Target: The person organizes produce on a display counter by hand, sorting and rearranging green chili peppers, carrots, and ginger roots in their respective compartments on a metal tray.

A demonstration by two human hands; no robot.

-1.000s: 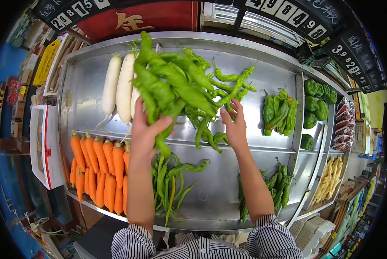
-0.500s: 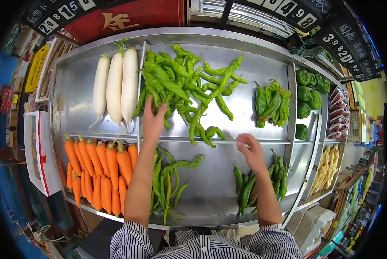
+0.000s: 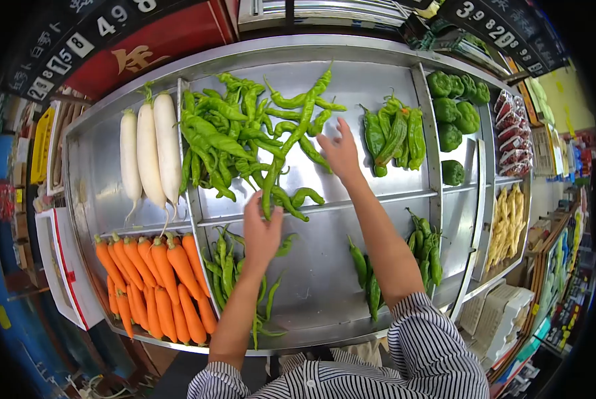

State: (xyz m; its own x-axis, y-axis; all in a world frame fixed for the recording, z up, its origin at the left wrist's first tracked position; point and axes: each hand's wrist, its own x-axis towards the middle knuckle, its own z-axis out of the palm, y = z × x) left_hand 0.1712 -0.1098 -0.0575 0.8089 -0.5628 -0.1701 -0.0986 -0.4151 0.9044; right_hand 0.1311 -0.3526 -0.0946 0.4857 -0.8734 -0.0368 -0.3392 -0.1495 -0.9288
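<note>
Long green peppers (image 3: 221, 136) lie in a loose pile in the upper middle compartment, with several strewn to its right. My left hand (image 3: 263, 229) is at the front of this pile, thumb and fingers apart on either side of the lower tip of a long pepper (image 3: 271, 183). Whether it touches the pepper is unclear. To the right, my right hand (image 3: 341, 156) reaches over the compartment with spread fingers, beside the curved peppers (image 3: 313, 153), holding nothing visible. A neater group of green peppers (image 3: 394, 136) lies farther right.
White radishes (image 3: 150, 149) and carrots (image 3: 158, 286) fill the left compartments. Thinner green chilies (image 3: 228, 269) lie in front, with darker ones (image 3: 427, 249) to the right. Bell peppers (image 3: 457, 116) and ginger (image 3: 507, 223) are at the right. Metal dividers (image 3: 358, 201) separate the compartments.
My left hand has left the left side of the pile and come forward to the long pepper's tip. My right hand has reached farther back over the peppers. The view has shifted and turned.
</note>
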